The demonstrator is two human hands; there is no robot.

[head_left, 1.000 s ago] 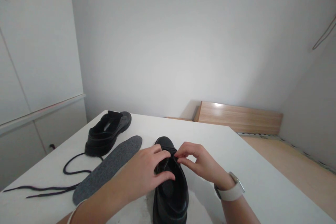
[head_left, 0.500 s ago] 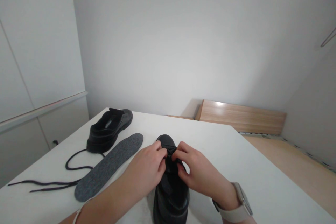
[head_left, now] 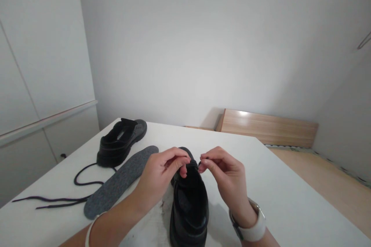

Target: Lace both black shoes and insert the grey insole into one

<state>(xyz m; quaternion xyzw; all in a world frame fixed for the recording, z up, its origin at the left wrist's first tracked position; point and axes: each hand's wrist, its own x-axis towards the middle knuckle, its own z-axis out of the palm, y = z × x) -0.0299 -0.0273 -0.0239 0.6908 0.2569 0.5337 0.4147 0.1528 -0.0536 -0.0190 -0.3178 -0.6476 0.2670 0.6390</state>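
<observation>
A black shoe [head_left: 189,208] stands before me, heel toward me and its opening facing up. Over its lacing my left hand [head_left: 171,166] is closed in a pinch on a black shoelace, most of it hidden by the fingers. Just to the right, my right hand [head_left: 224,170] pinches a dark piece of the lace [head_left: 199,164] between thumb and forefinger. The shoe's toe shows only in part behind the fingers.
A second black shoe [head_left: 113,150] sits at the table's far left. Beside it lie a grey insole [head_left: 118,185] and a loose black shoelace [head_left: 58,200], partly under the insole. The white table [head_left: 275,200] ends near a wooden board [head_left: 269,125] by the wall.
Both hands have lifted slightly from the shoe's tongue area, their fingers now pinched above the lacing. My right hand has moved to the right and turned, uncovering more of the shoe's opening.
</observation>
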